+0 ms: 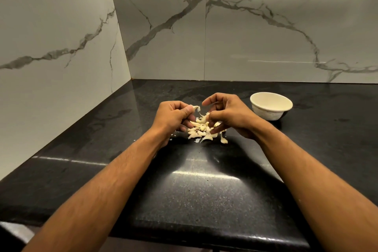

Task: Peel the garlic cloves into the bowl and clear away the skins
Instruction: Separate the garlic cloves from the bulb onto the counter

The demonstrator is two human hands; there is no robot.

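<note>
Two hands work over the garlic pile (201, 130): left hand (173, 117) pinches a skin (196, 108), right hand (229, 114) pinches a clove (204, 118) (bowl (271, 106) nearby).

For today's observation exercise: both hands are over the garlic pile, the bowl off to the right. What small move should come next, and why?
Probably pull the skin free: the left hand pinches a piece of garlic and the right hand pinches another above the pile. I cannot see anything inside the bowl.

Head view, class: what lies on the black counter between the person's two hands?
A pile of pale garlic cloves and skins, seen in the head view.
</note>
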